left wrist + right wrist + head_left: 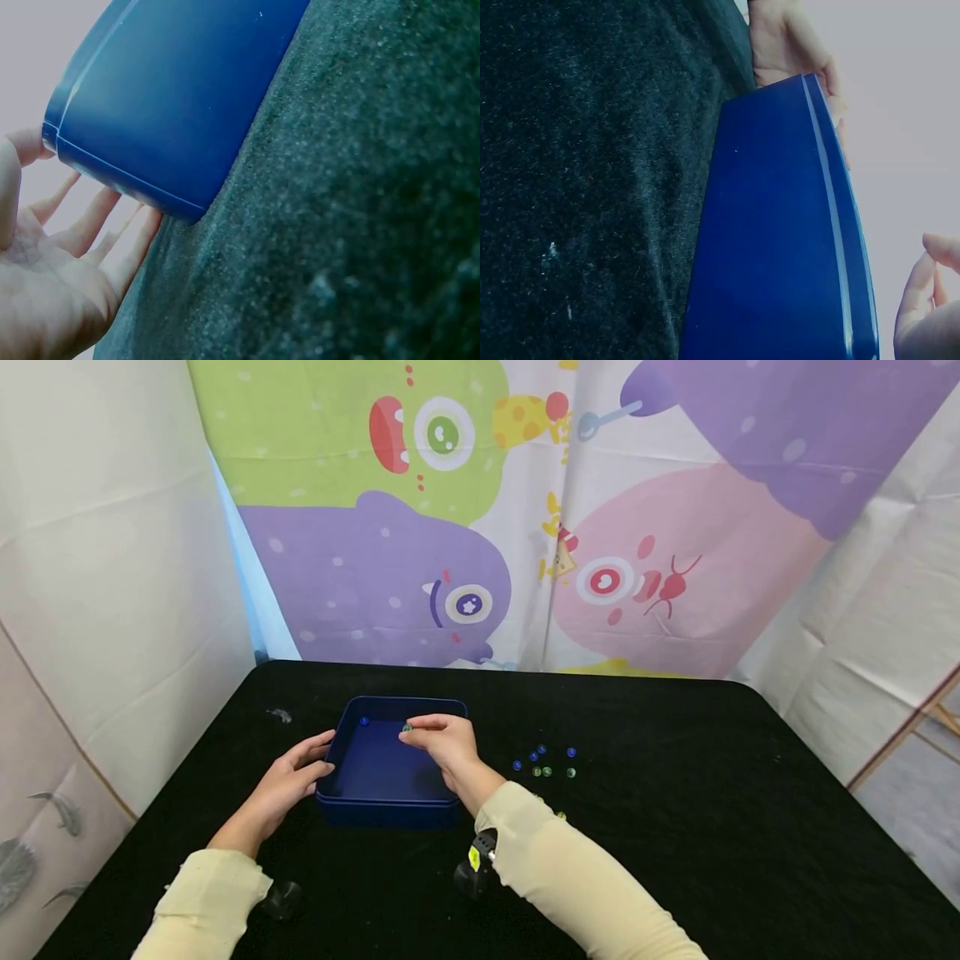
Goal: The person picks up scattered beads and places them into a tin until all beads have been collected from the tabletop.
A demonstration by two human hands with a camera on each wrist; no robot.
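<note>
A dark blue rectangular box (388,814) sits on the black cloth, open at the top. My left hand (288,777) rests against its left side, thumb at the rim; the left wrist view shows long, loosely extended fingers touching the outer wall. Over the inside of the box, my right hand (450,752) pinches a greenish glass marble (407,727) between thumb and fingertips. One blue marble (364,721) lies in the box's far left corner. In the right wrist view, the right hand (930,315) shows only partly, above the rim, and its marble cannot be made out.
Right of the box lie several loose marbles: blue ones (542,749), green ones (547,772) and yellowish ones (561,816) partly behind the right sleeve. A small pale scrap (281,715) is on the cloth at the far left. A cartoon curtain (375,577) hangs behind the table.
</note>
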